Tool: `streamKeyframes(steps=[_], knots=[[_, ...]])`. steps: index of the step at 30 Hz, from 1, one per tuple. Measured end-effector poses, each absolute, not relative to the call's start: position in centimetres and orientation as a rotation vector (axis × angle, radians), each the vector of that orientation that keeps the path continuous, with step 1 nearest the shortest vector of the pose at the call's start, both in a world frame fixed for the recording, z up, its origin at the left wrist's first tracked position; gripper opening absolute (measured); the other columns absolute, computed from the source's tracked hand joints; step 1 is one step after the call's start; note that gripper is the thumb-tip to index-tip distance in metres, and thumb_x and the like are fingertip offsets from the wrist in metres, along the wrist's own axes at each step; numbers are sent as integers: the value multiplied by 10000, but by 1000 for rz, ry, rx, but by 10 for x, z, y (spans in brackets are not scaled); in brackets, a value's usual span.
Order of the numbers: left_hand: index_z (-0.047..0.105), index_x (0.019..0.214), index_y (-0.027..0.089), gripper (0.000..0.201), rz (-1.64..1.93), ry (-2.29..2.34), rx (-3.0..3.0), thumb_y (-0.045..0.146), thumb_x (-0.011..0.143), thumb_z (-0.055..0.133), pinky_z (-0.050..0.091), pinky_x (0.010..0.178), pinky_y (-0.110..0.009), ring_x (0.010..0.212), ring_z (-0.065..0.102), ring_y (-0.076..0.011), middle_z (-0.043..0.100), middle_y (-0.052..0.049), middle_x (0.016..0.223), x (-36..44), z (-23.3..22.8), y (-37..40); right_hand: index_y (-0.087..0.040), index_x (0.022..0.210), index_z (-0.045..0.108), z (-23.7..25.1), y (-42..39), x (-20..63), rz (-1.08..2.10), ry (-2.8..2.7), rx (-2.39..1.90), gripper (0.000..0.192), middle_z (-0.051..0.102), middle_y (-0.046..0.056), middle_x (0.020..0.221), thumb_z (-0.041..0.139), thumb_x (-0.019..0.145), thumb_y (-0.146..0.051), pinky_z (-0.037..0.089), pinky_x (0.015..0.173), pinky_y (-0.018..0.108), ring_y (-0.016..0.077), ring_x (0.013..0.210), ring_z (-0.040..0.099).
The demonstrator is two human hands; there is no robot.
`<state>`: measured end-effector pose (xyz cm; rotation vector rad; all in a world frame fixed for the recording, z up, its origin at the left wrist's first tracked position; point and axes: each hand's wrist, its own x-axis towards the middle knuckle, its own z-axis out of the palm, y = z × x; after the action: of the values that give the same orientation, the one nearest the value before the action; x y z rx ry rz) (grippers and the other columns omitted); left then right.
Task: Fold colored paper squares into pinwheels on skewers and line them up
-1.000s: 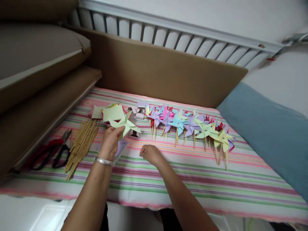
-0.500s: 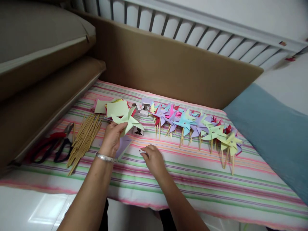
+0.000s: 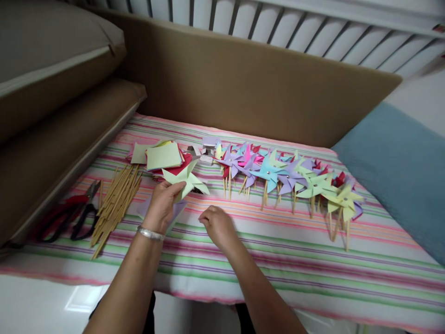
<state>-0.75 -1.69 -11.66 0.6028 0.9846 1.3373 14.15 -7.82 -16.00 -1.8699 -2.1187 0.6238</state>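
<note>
My left hand (image 3: 162,204) is closed on a pale green paper pinwheel (image 3: 187,180), its folded blades spread in front of my fingers. No stick shows on it. Below that wrist lie sheets of lilac paper (image 3: 179,208), partly covered by the hand. My right hand (image 3: 217,226) is low over the cloth to the right, fingers pinched together. Whatever is between those fingertips is hidden. The hands are apart. Behind the pinwheel sits a stack of coloured paper squares (image 3: 163,155), pale green on top.
Wooden sticks (image 3: 116,206) lie in a bundle on the left, beside scissors (image 3: 83,208). Several finished pinwheels (image 3: 269,171) on sticks form a row on the right. Small open boxes (image 3: 207,150) stand at the back. A brown panel (image 3: 243,88) rises behind the striped cloth (image 3: 278,260).
My right hand has turned and closed up; the small shiny piece at its fingertips is now out of sight. My left hand keeps the pinwheel. The camera view has shifted slightly.
</note>
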Motion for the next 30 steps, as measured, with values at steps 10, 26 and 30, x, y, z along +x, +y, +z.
streamKeyframes(steps=[10, 26, 30], knots=[[691, 692, 109, 221, 1315, 1006, 595, 166, 495, 772, 458, 676, -248, 630, 629, -138, 709, -35, 686, -7, -120, -22, -236, 815, 655, -165, -72, 143, 623, -1952, -1863, 120, 643, -12, 837, 556, 794, -174, 366, 663, 212, 131, 817, 567], [697, 690, 113, 243, 1277, 1038, 610, 195, 480, 788, 456, 624, -237, 600, 615, -133, 706, -32, 663, -5, -120, -22, -203, 689, 646, -164, -81, 137, 460, -2034, -1842, 153, 640, 40, 778, 550, 765, -111, 384, 685, 284, 194, 788, 561], [693, 662, 110, 232, 1260, 1050, 609, 194, 472, 796, 457, 627, -237, 595, 612, -129, 703, -34, 645, -2, -121, -23, -205, 677, 622, -154, -76, 160, 604, -1819, -1771, 168, 612, 23, 728, 513, 756, -104, 399, 665, 280, 178, 738, 563]])
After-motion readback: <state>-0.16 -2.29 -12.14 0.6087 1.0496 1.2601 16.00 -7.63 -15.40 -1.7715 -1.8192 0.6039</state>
